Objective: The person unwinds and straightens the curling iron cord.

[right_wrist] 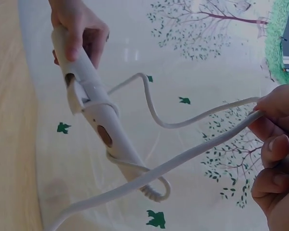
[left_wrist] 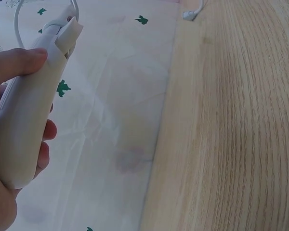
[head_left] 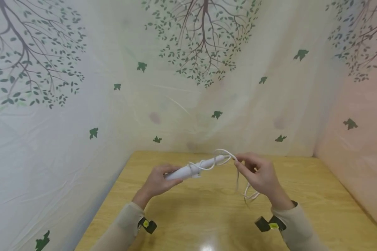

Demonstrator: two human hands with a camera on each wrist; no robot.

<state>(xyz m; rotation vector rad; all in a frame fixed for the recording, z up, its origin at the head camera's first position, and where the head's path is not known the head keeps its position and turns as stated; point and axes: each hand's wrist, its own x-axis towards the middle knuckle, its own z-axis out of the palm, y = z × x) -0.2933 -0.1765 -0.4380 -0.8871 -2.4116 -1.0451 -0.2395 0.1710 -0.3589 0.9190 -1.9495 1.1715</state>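
Note:
A white curling iron is held up over the table at a slant, its cord end toward the right. My left hand grips its thick rounded end, thumb along one side and fingers curled round the other. A small lever stands out partway along it in the right wrist view. The white cord winds loosely around the slimmer handle part. My right hand pinches the cord between thumb and fingertips, just beyond the handle's end. From there the cord hangs down toward the table.
The wooden table lies below both hands. A white plug on the cord shows near the table edge in the left wrist view. Fabric walls printed with trees and leaves stand behind and on both sides.

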